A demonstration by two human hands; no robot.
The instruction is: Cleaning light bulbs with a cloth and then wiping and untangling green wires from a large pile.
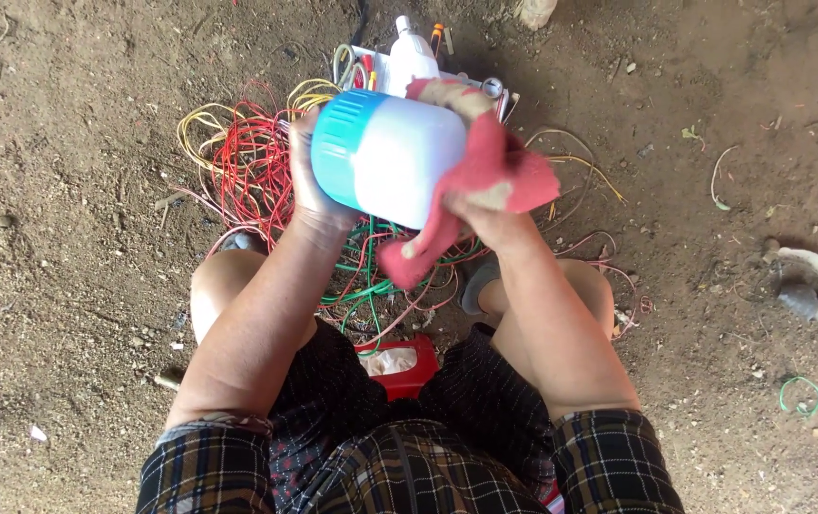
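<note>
The ground (76, 143) was bare brown dirt, strewn with small stones; on it lay a tangle of wires (256, 162) — red, yellow and green; beyond it sat a white tray (371, 59); a loose green wire loop (801, 395) lay well apart, at the right.

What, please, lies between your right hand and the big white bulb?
In the head view, a pink cloth lies between the right hand and the bulb.

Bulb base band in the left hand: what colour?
Turquoise band on the white bulb, clearest in the head view.
</note>
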